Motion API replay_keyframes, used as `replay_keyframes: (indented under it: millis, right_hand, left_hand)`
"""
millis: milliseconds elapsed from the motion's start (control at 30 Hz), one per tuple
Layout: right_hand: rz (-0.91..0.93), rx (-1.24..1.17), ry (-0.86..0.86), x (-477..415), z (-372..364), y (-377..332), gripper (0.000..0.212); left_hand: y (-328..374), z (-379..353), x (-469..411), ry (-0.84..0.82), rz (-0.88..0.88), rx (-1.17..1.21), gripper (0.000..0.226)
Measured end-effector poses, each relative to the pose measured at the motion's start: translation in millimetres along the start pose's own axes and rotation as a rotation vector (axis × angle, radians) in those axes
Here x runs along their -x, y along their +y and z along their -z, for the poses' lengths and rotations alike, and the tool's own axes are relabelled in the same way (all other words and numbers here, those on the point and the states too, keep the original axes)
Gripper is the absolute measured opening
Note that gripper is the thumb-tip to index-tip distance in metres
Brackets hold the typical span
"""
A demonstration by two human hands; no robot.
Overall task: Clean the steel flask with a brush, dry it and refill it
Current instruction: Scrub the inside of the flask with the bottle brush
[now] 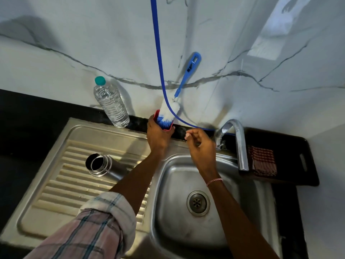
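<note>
On the ridged drainboard (74,193) at the left, the steel flask (99,165) stands uncapped, its dark mouth open towards the camera, its body partly hidden by the left forearm in a rolled checked sleeve (93,230). At 12 o'clock from it, a clear water bottle (112,107) with a teal cap stands on the black bench (37,109) against the marble wall. At 2 o'clock from the flask, the left hand (156,137) reaches to the back edge of the sink, its fingers clamped round a red cup (155,116). The brush (169,113) sits bristles down in that cup, its blue handle leaning towards 1 o'clock against the wall, with a blue hose (158,62) crossing in front of it. Just beside, at 3 o'clock, the right hand (201,146) hovers with fingers curled and thumb near forefinger; whether they pinch anything cannot be told. At 3 o'clock again stands the steel tap (240,146), then a checked cloth (261,159) on a black board (308,165).
</note>
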State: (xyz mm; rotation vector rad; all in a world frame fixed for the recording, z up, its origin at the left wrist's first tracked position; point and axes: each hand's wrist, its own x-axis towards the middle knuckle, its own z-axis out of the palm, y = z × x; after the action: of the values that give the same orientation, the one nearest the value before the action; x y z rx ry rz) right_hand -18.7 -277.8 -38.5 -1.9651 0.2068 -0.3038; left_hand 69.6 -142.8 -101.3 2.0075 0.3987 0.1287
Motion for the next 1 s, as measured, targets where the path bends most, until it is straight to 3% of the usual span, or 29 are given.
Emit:
replay_keyframes:
  millis: [433,633,833,933,1000]
  right_hand:
    - [0.037,-0.034,-0.069,-1.7,-6.2,-40.6,0.004]
    - [0.212,0.005,-0.120,5.9,-8.5,-96.2,0.011]
    - [0.359,0.092,-0.140,16.2,0.1,-133.3,0.044]
    - [0.394,0.096,-0.086,26.6,14.2,-151.5,0.073]
    - [0.370,0.033,-0.033,33.4,28.8,-167.0,0.079]
  left_hand:
    - [-3.7,54.8,20.2,0.218,0.152,0.047,0.084]
    - [-1.8,81.7,40.2,0.245,0.168,0.036,0.087]
    - [-1.7,99.6,76.8,0.155,0.055,0.021,0.087]
    - [2.2,106.0,101.8,0.092,-0.019,-0.016,0.082]
    - [-1.4,109.8,118.4,0.059,-0.091,-0.073,0.082]
